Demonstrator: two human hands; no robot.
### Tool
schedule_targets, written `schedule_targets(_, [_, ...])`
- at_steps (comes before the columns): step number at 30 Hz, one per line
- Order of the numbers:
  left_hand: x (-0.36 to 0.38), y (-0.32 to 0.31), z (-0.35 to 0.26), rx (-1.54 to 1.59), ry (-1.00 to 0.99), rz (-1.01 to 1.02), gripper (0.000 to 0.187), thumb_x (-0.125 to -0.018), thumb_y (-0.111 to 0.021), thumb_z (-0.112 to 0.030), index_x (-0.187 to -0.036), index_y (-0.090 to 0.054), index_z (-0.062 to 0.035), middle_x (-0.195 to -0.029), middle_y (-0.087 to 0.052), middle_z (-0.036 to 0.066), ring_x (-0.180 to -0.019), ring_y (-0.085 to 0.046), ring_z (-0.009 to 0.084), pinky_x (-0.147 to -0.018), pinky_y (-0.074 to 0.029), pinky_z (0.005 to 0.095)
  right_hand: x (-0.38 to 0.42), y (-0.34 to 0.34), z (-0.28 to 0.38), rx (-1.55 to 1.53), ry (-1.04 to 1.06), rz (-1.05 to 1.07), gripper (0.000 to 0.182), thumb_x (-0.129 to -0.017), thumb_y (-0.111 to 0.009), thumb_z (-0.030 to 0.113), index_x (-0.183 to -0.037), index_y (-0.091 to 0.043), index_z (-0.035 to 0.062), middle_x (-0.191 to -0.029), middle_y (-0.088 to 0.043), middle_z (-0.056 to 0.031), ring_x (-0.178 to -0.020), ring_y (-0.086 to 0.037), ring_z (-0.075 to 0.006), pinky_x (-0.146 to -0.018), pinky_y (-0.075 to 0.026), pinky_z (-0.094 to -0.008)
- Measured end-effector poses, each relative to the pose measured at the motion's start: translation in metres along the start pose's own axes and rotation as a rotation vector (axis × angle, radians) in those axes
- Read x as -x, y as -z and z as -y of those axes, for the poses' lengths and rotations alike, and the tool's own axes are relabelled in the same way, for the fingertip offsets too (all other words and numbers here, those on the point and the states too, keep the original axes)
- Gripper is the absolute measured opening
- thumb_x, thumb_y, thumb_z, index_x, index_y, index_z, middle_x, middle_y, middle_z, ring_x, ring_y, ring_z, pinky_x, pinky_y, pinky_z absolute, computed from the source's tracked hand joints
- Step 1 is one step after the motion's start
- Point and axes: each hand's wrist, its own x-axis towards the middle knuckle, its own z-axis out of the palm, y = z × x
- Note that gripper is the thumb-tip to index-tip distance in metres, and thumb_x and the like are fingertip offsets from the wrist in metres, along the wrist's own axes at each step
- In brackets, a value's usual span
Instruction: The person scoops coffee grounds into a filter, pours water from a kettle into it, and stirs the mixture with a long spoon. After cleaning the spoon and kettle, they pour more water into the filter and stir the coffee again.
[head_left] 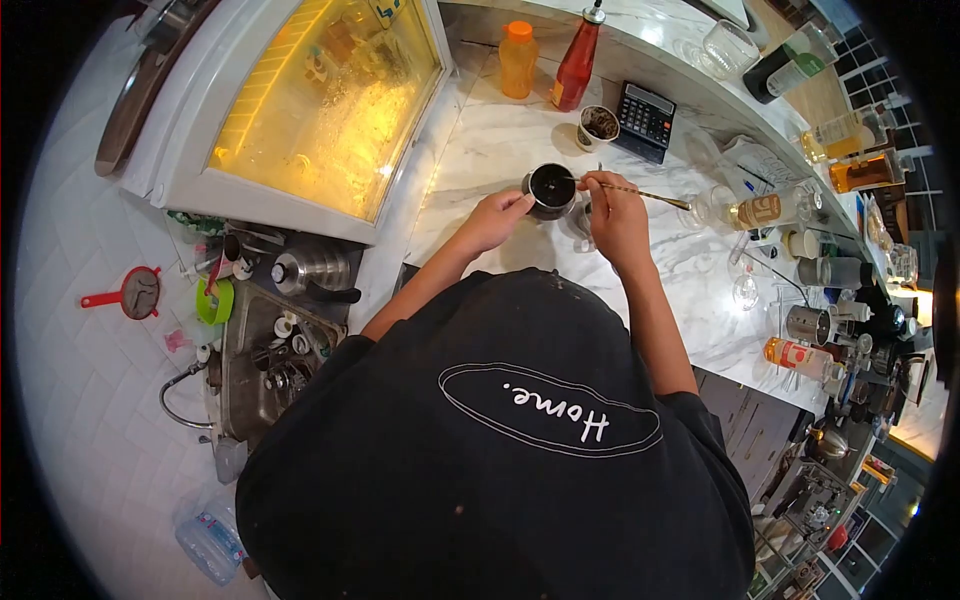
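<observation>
Cup with dark contents (538,207) stands upright on the white marbled surface (480,160), between the two hands and just ahead of the person's chest, its open mouth facing up. The left hand (500,220) is at the cup's left side, thumb laid along the outer wall and the fingers curled beside it, so that it grips the cup; how far those fingers reach around cannot be told. The right hand (618,218) is to the right of the cup and apart from it, its fingers bent and pinching the shaft of a long spoon (650,195). One end of the spoon enters the cup's mouth; the other slants out past the knuckles to the right.

Both forearms come up from the black sleeves and angle inward, the left rising toward the right, the right rising toward the left, with the back of the right hand turned upward. A small clear vessel (582,229), partly hidden, sits between the cup and the right hand. Beyond the hands stand a paper cup (590,138) and a calculator (646,122).
</observation>
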Motion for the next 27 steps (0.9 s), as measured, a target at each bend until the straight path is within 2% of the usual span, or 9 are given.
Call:
schedule_targets(7, [0.003,0.002,-0.008,-0.012,0.002,0.006,0.042,-0.104,-0.059,-0.041,-0.093,-0.066,-0.0016,-0.076,-0.057,0.002,-0.073,-0.050,0.0129,-0.068,-0.044,0.0322,0.000,-0.004,0.012,-0.048,0.081,0.051,0.013,-0.100,-0.058,0.008,-0.098,-0.069,0.0004,-0.100,-0.072,-0.0139,-0.098,-0.066,-0.0359,-0.092,-0.047,-0.0445])
schedule_targets(10, [0.002,0.007,-0.012,-0.050,0.066,0.085,0.042,-0.107,-0.055,-0.040,-0.100,-0.069,-0.0014,-0.094,-0.066,0.003,-0.091,-0.058,0.0135,-0.084,-0.046,0.0298,-0.005,-0.005,0.006,-0.041,0.055,0.014,0.012,-0.100,-0.058,0.007,-0.099,-0.068,0.0003,-0.100,-0.072,-0.0141,-0.098,-0.066,-0.0363,-0.092,-0.047,-0.0442])
schedule_targets(14, [0.000,0.004,-0.007,-0.028,0.060,0.080,0.042,-0.107,-0.054,-0.040,-0.099,-0.068,-0.0014,-0.093,-0.066,0.003,-0.091,-0.058,0.0134,-0.084,-0.046,0.0298,0.001,0.007,0.003,-0.033,-0.004,0.045,0.012,-0.099,-0.059,0.008,-0.103,-0.068,0.0005,-0.100,-0.072,-0.0141,-0.098,-0.066,-0.0370,-0.093,-0.047,-0.0443])
schedule_targets(16, [0.003,0.006,-0.012,-0.046,0.084,0.092,0.042,-0.107,-0.054,-0.040,-0.099,-0.068,-0.0011,-0.092,-0.066,0.003,-0.090,-0.058,0.0133,-0.084,-0.046,0.0297,0.005,0.004,0.008,-0.028,0.072,0.050,0.011,-0.099,-0.060,0.007,-0.103,-0.068,0.0006,-0.100,-0.072,-0.0142,-0.098,-0.066,-0.0370,-0.093,-0.047,-0.0446])
schedule_targets(22, [0.002,0.005,-0.008,-0.045,0.048,0.077,0.041,-0.107,-0.055,-0.039,-0.095,-0.067,-0.0017,-0.089,-0.064,0.002,-0.088,-0.057,0.0129,-0.082,-0.046,0.0295,0.002,-0.007,0.011,-0.045,0.038,0.022,0.013,-0.100,-0.060,0.009,-0.102,-0.069,0.0000,-0.100,-0.072,-0.0148,-0.097,-0.067,-0.0370,-0.093,-0.047,-0.0447])
schedule_targets(24, [0.004,0.005,-0.006,-0.028,0.015,0.048,0.042,-0.105,-0.057,-0.040,-0.092,-0.066,-0.0013,-0.081,-0.061,0.002,-0.078,-0.054,0.0129,-0.074,-0.046,0.0314,-0.001,-0.002,0.006,-0.041,-0.002,0.006,0.015,-0.101,-0.059,0.010,-0.101,-0.070,-0.0005,-0.100,-0.073,-0.0153,-0.097,-0.067,-0.0376,-0.093,-0.048,-0.0445])
schedule_targets(25, [0.004,0.004,-0.007,-0.018,-0.005,0.035,0.042,-0.105,-0.058,-0.040,-0.091,-0.065,-0.0010,-0.076,-0.059,0.002,-0.073,-0.053,0.0128,-0.070,-0.046,0.0324,-0.001,0.002,0.004,-0.022,-0.030,0.021,0.019,-0.104,-0.056,0.009,-0.099,-0.071,-0.0008,-0.102,-0.073,-0.0144,-0.096,-0.067,-0.0362,-0.090,-0.049,-0.0412])
schedule_targets(27, [0.005,0.005,-0.008,-0.032,0.004,0.033,0.042,-0.105,-0.058,-0.040,-0.090,-0.065,-0.0010,-0.076,-0.059,0.002,-0.072,-0.053,0.0128,-0.069,-0.046,0.0321,0.002,0.003,0.003,-0.040,-0.064,0.028,0.020,-0.104,-0.056,0.009,-0.098,-0.071,-0.0013,-0.103,-0.073,-0.0143,-0.096,-0.067,-0.0360,-0.089,-0.049,-0.0411])
